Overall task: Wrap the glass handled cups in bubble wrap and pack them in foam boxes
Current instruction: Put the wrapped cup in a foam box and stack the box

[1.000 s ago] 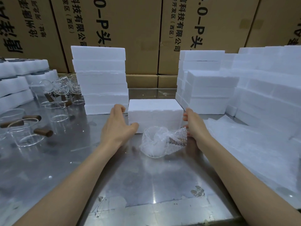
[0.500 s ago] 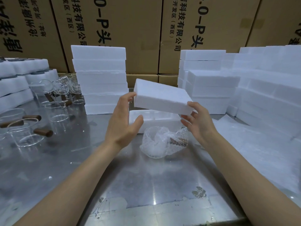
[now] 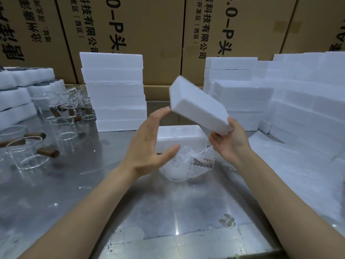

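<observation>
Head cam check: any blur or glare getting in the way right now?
Head view: the lifted foam lid is slightly motion-blurred; overhead light glares off the steel table near the bottom edge; the wrapped cup is readable; wide-angle distortion bows the cardboard cartons at the edges.

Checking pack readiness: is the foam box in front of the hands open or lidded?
Open. The foam lid is lifted off and tilted, gripped by the right hand; the foam box base sits uncovered on the table.

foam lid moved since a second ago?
Yes. The foam lid went up off the foam box, now tilted, held in the right hand.
</observation>
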`<action>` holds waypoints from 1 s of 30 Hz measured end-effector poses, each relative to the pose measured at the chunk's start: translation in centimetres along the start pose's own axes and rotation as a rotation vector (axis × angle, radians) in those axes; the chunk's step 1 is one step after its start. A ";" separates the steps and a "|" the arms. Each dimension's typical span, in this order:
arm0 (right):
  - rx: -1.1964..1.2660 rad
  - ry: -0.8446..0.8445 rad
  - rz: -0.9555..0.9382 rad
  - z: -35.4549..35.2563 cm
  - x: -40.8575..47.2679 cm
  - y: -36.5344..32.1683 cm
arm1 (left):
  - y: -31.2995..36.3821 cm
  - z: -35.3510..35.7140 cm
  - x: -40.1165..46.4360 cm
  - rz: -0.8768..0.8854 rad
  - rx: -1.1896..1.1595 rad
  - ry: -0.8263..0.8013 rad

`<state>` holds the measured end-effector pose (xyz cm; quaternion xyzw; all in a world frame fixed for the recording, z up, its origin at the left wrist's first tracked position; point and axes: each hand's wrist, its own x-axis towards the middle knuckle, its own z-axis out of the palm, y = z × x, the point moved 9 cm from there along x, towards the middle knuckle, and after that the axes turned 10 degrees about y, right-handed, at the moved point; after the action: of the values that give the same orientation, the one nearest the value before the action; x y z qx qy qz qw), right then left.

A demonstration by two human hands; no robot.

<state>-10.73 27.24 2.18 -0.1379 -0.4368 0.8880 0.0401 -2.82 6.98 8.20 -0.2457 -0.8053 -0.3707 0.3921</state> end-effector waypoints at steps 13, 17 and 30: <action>0.081 -0.026 0.056 -0.1 -0.1 0.3 | -0.5 4.0 -1.5 -0.041 0.171 -0.343; 0.065 -0.020 0.049 -0.1 -0.2 0.2 | -1.5 1.2 0.4 -0.160 0.024 -0.023; -0.054 0.019 0.054 0.2 -0.3 1.0 | -5.4 -0.5 1.1 -0.253 0.077 0.313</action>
<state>-10.45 26.37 1.55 -0.1591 -0.4563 0.8753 0.0167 -6.91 3.40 7.08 -0.0669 -0.7725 -0.4195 0.4721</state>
